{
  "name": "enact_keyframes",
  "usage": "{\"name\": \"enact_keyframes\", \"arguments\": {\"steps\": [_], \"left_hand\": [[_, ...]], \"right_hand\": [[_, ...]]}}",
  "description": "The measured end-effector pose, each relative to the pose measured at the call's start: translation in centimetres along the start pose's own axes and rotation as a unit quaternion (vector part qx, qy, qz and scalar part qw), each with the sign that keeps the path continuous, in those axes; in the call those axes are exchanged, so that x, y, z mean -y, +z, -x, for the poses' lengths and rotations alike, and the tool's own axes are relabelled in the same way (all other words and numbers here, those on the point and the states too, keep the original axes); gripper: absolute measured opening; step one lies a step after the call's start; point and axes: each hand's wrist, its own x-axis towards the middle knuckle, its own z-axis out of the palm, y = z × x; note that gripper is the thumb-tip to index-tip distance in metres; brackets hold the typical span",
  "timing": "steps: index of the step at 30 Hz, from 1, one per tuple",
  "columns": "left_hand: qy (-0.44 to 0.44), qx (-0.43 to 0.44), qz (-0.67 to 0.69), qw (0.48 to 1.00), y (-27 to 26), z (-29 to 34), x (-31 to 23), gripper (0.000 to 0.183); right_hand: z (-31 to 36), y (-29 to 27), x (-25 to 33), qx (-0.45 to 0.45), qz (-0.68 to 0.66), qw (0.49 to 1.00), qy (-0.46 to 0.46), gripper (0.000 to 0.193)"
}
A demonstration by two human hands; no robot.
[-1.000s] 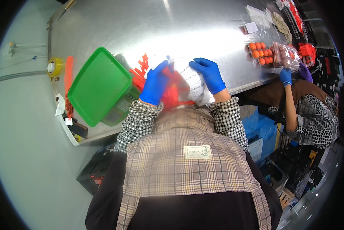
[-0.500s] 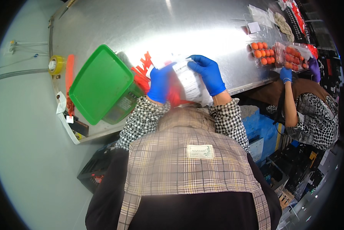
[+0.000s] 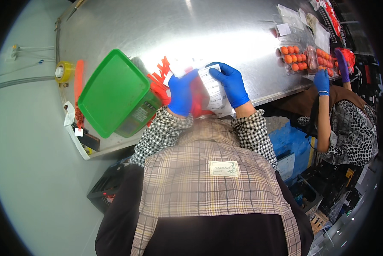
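A sheet of white printed labels (image 3: pixel 215 90) is upright between my hands above the table's near edge, with crinkled clear plastic around its lower end. My right hand (image 3: pixel 233 87), in a blue glove, pinches its upper edge. My left hand (image 3: pixel 181 94), also blue-gloved, is closed at the sheet's upper left corner; what its fingertips hold is hidden. Red netting (image 3: pixel 197 100) hangs between the left hand and the sheet. Left of that hand, a bunch of red net strips (image 3: pixel 160 77) with white tags lies beside a green-lidded tub (image 3: pixel 114 94).
The steel table (image 3: pixel 225 25) carries yellow tape (image 3: pixel 64 71) and a red strip (image 3: pixel 78 85) at its left edge. Clear trays of round orange-red fruit (image 3: pixel 295 58) are at the right. A co-worker's gloved hand (image 3: pixel 322 82) is beside them; a knife (image 3: pixel 75 10) lies far left.
My left hand has come closer to the labels and is less blurred. The sheet has tilted slightly. At the right, the co-worker's hands have shifted over the fruit trays.
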Motion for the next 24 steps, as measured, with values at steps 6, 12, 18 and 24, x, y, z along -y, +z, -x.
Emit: {"name": "enact_keyframes", "arguments": {"steps": [6,12,18,24], "left_hand": [[0.042,0.035,-0.113,0.992,-0.7,0.1,0.1,0.025],[0.007,0.003,0.026,1.000,0.4,0.2,0.3,0.029],[-0.087,-0.038,0.179,0.979,1.9,1.0,-2.2,0.029],[-0.095,-0.014,0.220,0.971,1.6,1.0,-2.5,0.025]], "right_hand": [[0.7,1.6,-0.3,-0.083,-0.049,0.994,0.052,0.018],[0.9,3.7,0.2,-0.139,-0.091,0.983,0.080,0.019],[0.7,2.9,-0.3,-0.139,-0.071,0.985,0.067,0.020],[1.5,3.8,1.3,-0.132,-0.104,0.982,0.084,0.017]]}}
